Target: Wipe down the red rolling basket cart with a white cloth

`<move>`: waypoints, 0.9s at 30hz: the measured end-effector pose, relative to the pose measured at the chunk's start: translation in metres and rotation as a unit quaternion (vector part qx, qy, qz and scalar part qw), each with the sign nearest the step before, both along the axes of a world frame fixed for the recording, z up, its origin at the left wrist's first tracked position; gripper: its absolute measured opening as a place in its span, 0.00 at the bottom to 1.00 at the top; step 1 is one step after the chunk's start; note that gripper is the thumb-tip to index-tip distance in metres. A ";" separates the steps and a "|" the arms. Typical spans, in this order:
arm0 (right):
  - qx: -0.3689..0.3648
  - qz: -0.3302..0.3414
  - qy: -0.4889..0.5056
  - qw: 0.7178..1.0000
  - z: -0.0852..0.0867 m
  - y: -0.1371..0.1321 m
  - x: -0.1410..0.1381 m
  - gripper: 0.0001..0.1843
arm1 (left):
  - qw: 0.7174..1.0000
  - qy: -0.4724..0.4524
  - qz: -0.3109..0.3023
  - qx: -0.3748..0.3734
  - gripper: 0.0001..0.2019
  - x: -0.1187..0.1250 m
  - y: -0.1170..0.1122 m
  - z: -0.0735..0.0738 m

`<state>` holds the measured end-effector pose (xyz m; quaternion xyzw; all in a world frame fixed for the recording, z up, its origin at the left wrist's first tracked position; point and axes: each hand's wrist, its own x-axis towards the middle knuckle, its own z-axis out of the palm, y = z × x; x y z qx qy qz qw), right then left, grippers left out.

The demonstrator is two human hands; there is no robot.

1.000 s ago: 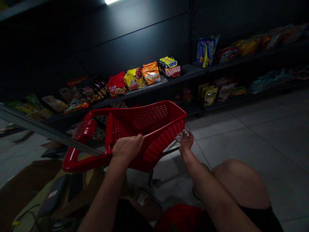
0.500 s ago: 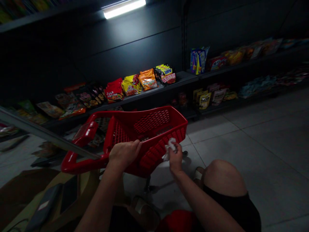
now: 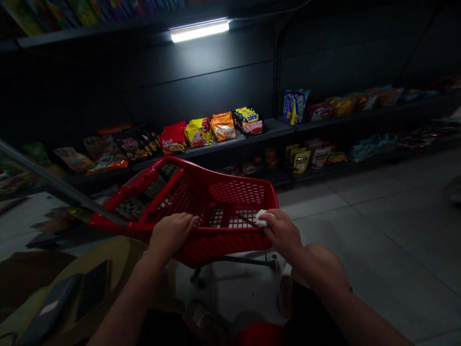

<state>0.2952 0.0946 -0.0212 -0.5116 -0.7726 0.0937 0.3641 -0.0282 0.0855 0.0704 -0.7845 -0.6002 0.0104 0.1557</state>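
A red plastic shopping cart (image 3: pixel 226 245) with lattice walls stands in front of me, and its basket holds nothing that I can see. My left hand (image 3: pixel 172 234) is closed over the near rim, close to the handle end; the thumb side shows and the other fingers are partly hidden. At the near front corner, my right hand (image 3: pixel 285 232) pinches a crumpled white tissue or cloth (image 3: pixel 263 218) against the rim. The white wad sticks out on the basket side of my fingers.
Behind the cart, a dark shelf (image 3: pixel 275 128) carries bagged snacks (image 3: pixel 223 127). A lit tube (image 3: pixel 200 30) hangs above them. A slanting metal pole (image 3: pixel 68 187) crosses the handle at left. Dark flat devices (image 3: pixel 54 302) lie on a tan surface at lower left.
My right hand has risen with the white wad from the cart's outer side to its rim. The cart has tilted or turned, showing more of its inside. My left hand stays on the rim.
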 end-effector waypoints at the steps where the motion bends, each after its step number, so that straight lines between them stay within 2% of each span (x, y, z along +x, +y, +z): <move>1: 0.004 0.026 -0.008 1.000 -0.003 -0.008 -0.001 0.19 | 0.999 -0.028 -0.034 0.003 0.22 0.014 -0.003 -0.010; 4: 0.024 0.115 -0.045 0.992 -0.013 -0.007 0.003 0.23 | 0.985 -0.114 -0.126 0.011 0.17 0.059 -0.019 -0.043; 6: 0.030 0.131 -0.051 0.990 -0.015 0.017 0.012 0.23 | 0.982 -0.144 -0.110 0.046 0.16 0.078 -0.031 -0.060; 8: 0.025 0.104 -0.036 0.994 -0.012 0.050 0.018 0.20 | 0.978 -0.166 -0.110 0.068 0.16 0.080 -0.039 -0.068; 10: 0.017 0.062 -0.034 0.997 -0.007 0.078 0.017 0.18 | 0.975 -0.176 -0.114 0.071 0.16 0.071 -0.042 -0.070; 12: 0.009 0.029 -0.049 0.998 0.000 0.087 0.007 0.16 | 0.975 -0.178 -0.117 0.062 0.15 0.061 -0.042 -0.068; 15: -0.008 0.032 -0.098 0.995 0.009 0.057 -0.017 0.10 | 0.975 -0.180 -0.116 0.053 0.14 0.049 -0.043 -0.064; 19: -0.034 0.120 -0.185 0.975 0.020 -0.014 -0.047 0.04 | 0.973 -0.190 -0.125 0.042 0.14 0.034 -0.052 -0.061; 21: -0.052 0.151 -0.220 0.962 0.026 -0.040 -0.058 0.03 | 0.970 -0.197 -0.138 0.033 0.14 0.024 -0.060 -0.061; 24: -0.081 0.192 -0.255 0.944 0.035 -0.061 -0.071 0.03 | 0.963 -0.219 -0.158 0.016 0.15 0.008 -0.071 -0.059; 27: -0.103 0.255 -0.281 0.919 0.043 -0.071 -0.082 0.04 | 0.951 -0.255 -0.173 0.002 0.15 -0.009 -0.079 -0.058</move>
